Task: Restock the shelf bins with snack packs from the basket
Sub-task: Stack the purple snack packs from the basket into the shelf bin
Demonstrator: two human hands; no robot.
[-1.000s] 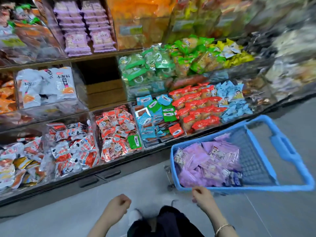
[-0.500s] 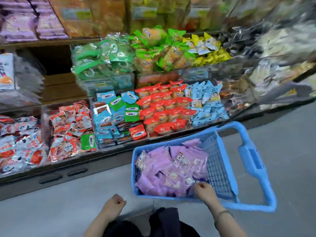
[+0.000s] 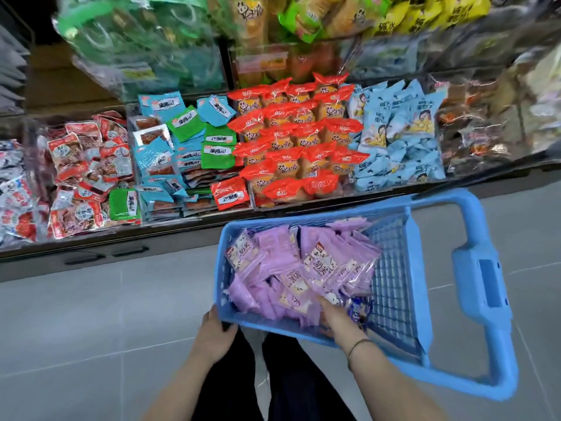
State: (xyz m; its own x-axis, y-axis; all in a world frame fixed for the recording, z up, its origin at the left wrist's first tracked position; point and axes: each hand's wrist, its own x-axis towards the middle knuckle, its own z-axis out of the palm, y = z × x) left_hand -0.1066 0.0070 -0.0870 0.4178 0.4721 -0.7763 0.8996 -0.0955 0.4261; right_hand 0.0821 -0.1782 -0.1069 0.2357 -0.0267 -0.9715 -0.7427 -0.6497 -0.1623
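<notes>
On the grey tiled floor before the shelf bins (image 3: 273, 141), a blue plastic basket (image 3: 391, 302) with lattice walls holds a heap of glossy purple snack packs (image 3: 303, 268) in its near-left half. The left hand (image 3: 214, 332) grips the basket's near-left corner rim, fingers curled over it. The right hand (image 3: 337, 317) lies loosely open among the packs at the near edge, fingertips buried; whether it holds one cannot be told. Crinkled red, blue and green packets fill the clear bins.
</notes>
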